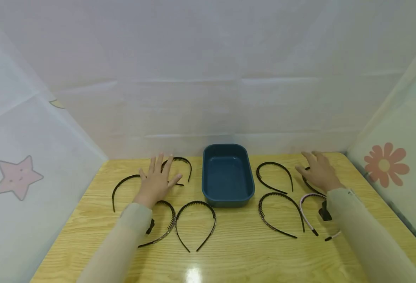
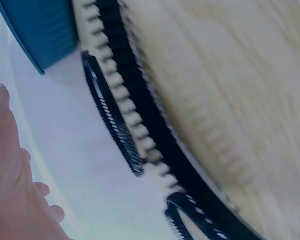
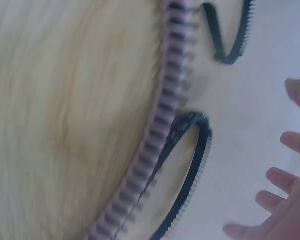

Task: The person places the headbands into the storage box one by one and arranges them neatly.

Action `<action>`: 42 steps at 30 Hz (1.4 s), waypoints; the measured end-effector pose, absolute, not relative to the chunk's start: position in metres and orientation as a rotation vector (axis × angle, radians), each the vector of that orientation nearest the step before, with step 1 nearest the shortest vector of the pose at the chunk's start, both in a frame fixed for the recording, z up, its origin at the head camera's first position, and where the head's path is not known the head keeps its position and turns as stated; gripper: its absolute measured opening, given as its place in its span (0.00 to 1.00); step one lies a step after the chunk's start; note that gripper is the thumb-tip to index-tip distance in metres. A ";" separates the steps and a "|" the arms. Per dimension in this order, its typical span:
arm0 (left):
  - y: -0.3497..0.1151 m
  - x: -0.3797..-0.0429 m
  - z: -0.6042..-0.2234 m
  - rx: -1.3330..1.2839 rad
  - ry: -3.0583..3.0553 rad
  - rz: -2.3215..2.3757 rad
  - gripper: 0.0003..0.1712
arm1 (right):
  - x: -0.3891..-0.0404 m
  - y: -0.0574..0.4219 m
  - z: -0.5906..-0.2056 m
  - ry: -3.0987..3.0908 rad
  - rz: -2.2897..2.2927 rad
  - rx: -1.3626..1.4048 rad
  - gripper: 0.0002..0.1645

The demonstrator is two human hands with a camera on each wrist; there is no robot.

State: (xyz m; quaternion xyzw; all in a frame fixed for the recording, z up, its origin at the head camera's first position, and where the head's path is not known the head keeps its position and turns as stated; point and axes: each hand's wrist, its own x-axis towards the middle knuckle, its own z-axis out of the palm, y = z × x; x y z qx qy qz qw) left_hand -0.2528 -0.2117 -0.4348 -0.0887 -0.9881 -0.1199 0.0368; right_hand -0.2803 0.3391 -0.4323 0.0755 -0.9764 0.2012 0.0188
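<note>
In the head view, my left hand [image 1: 154, 184] is spread over the left group of black toothed headbands, fingers straight and holding nothing. About it lie a far-left headband [image 1: 120, 183], a back one [image 1: 182, 158] and a nearer one [image 1: 173, 214], partly hidden by the arm. My right hand [image 1: 321, 173] reaches over a black headband [image 1: 305, 181], its fingers extended and holding nothing. Under that forearm a pink headband [image 1: 301, 202] is partly covered; its teeth show in the right wrist view. Whether either hand touches a headband cannot be told.
A dark blue rectangular bin [image 1: 228, 203] stands at the back middle of the wooden table [image 1: 236, 243]. Other black headbands lie around it: one front left [image 1: 195, 202], one back right [image 1: 273, 162], one front right [image 1: 278, 193]. A white cloth [image 1: 193, 118] hangs behind.
</note>
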 end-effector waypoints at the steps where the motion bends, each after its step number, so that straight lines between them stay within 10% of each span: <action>1: -0.209 -0.251 -0.433 -0.293 -3.022 -0.371 0.50 | -0.280 0.337 -0.433 -3.016 0.651 0.242 0.48; 42: -0.133 -0.202 -0.441 -0.823 -2.977 -0.232 0.52 | -0.281 0.294 -0.444 -3.081 1.087 -0.014 0.22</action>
